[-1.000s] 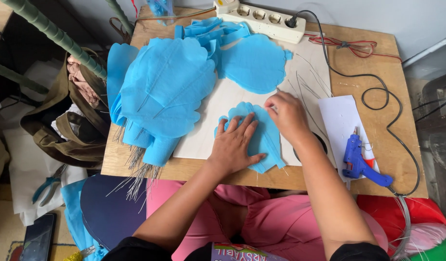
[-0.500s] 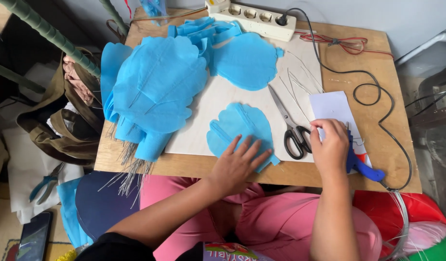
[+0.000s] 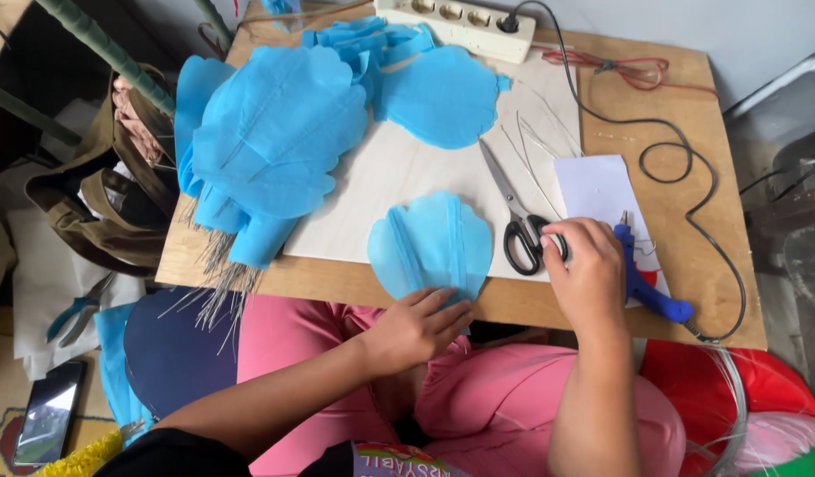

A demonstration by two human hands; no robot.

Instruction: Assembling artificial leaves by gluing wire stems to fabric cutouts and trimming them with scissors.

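Resting your left hand (image 3: 416,325), fingers spread, on blue petal (image 3: 430,245) | your right hand (image 3: 586,272), fingers curled, touches scissors (image 3: 516,216), beside glue gun (image 3: 648,283).

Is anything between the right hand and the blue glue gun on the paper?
Nothing visible. The right hand lies right beside the blue glue gun and covers part of it; the black scissors sit on its other side, their handles under the fingertips. The left hand rests at the blue petal.
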